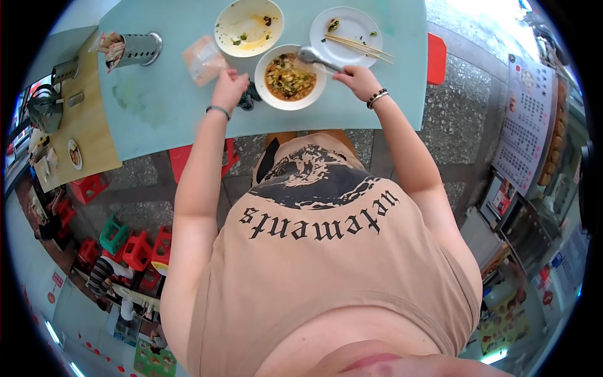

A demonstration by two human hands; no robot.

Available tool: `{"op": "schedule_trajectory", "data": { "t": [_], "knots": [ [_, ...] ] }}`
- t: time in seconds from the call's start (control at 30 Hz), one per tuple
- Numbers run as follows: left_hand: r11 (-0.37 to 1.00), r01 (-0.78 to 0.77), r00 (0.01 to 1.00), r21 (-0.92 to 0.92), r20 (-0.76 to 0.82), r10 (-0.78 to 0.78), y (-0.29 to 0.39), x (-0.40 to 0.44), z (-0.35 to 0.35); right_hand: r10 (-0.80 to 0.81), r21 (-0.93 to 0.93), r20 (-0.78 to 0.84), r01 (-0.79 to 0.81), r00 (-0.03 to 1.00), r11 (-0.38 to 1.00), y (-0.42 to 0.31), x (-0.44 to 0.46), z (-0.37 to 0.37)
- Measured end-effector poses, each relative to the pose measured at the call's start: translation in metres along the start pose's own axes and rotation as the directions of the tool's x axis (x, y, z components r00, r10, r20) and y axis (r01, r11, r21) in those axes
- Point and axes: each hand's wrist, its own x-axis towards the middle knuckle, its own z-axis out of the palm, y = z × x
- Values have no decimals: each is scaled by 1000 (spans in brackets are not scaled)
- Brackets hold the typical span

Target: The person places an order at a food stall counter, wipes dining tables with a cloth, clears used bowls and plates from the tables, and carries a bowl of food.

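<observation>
My right hand (358, 81) grips a metal spoon (323, 60) by its handle, with the spoon's head at the upper right rim of a white bowl (260, 91). Reddish-brown broth with chopped greens (289, 78) fills much of that bowl. To its left, my left hand (230, 88) is closed, fingertips drawn together. What they hold, if anything, I cannot make out. Just beyond those fingertips is a blurred pinkish-white packet (205, 61); whether they touch it is unclear. A small dark object (248, 97) sits between this hand and the bowl, partly hidden.
Farther back stand a used bowl (242, 28) with food scraps and a white plate (345, 19) carrying chopsticks (358, 45). A perforated metal holder (141, 49) of wrapped utensils lies at the left of the table (151, 125). Red stools (438, 60) flank it.
</observation>
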Motion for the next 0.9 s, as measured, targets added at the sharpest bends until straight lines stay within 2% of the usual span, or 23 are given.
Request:
{"op": "schedule_trajectory", "data": {
  "t": [0.07,0.1,0.13,0.17,0.2,0.27,0.3,0.33,0.4,0.47,0.53,0.6,0.67,0.73,0.8,0.9],
  "knots": [
    [986,59,992,156,103,-76,-21,-20,7,49,10,-242,-49,969,999,8,-5,-15],
    [982,96,985,165,125,-117,-41,-23,14,3,-61,-346,-26,938,998,26,3,-18],
    [976,132,976,175,147,-159,-56,-27,19,0,-66,-345,-24,939,998,32,6,-24],
    [977,206,965,59,150,-213,-53,-37,27,-64,-137,-449,2,891,991,36,8,-29],
    [977,206,966,54,150,-212,-55,-40,34,-133,-209,-543,20,829,978,39,11,-35],
    [949,266,964,-171,44,-262,-58,-43,44,-105,-248,-532,-35,840,968,44,22,-43],
    [921,319,947,-222,116,-300,-58,-42,46,-121,-322,-540,-72,833,944,46,28,-45],
    [920,319,947,-227,115,-299,-61,-41,50,-138,-394,-546,-108,826,913,47,31,-47],
    [825,260,965,-502,111,-237,-70,-44,58,-136,-436,-520,-125,843,891,50,37,-49],
    [802,232,971,-550,81,-225,-78,-47,56,-153,-481,-473,-109,868,870,51,48,-46],
    [778,200,976,-595,49,-214,-85,-48,49,-241,-476,-476,-17,846,879,59,54,-44],
    [780,209,977,-590,87,-196,-90,-50,44,-274,-460,-484,25,831,888,56,52,-44],
    [783,204,976,-588,58,-211,-88,-56,34,-304,-442,-493,66,815,895,44,44,-40],
    [769,224,974,-599,103,-204,-86,-60,25,-235,-398,-497,22,835,917,29,31,-41],
    [763,224,972,-606,85,-218,-82,-69,15,-255,-393,-486,51,836,918,24,24,-37],
    [796,185,983,-577,94,-160,-71,-74,-6,-278,-363,-490,97,826,927,18,13,-31]
  ]
}}
